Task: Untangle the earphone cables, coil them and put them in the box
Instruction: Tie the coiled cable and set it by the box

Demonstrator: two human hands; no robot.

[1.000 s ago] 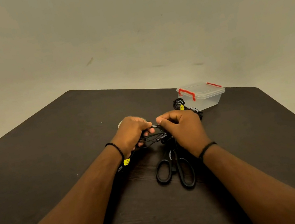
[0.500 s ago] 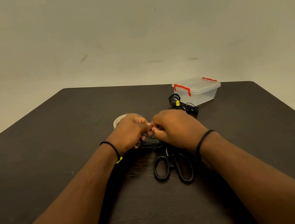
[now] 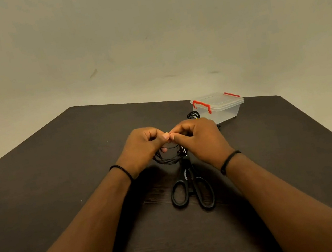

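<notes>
Meeting above the middle of the dark table (image 3: 39, 192), the left hand (image 3: 142, 146) and the right hand (image 3: 198, 138) face each other with fingers curled and thumb tips nearly touching. Both hands pinch the same black earphone cable (image 3: 169, 157), whose loops hang beneath the knuckles in a loose bundle just above the table; the exact point pinched is hidden between the fingertips. Each wrist carries a thin black band. Directly below the bundle, nearer the viewer, lie black-handled scissors (image 3: 192, 190), handles toward the viewer and blades pointing away under the hanging loops; whether the loops touch the blades cannot be told. At the far right of the table stands a clear plastic box (image 3: 220, 108) with its lid on and red latches at two sides. Just beside the box's left wall lies a second black earphone cable (image 3: 193, 115), coiled, with a small yellow tag, partly hidden behind the right hand. Beyond the table's far edge rises a plain pale wall (image 3: 143, 29).
</notes>
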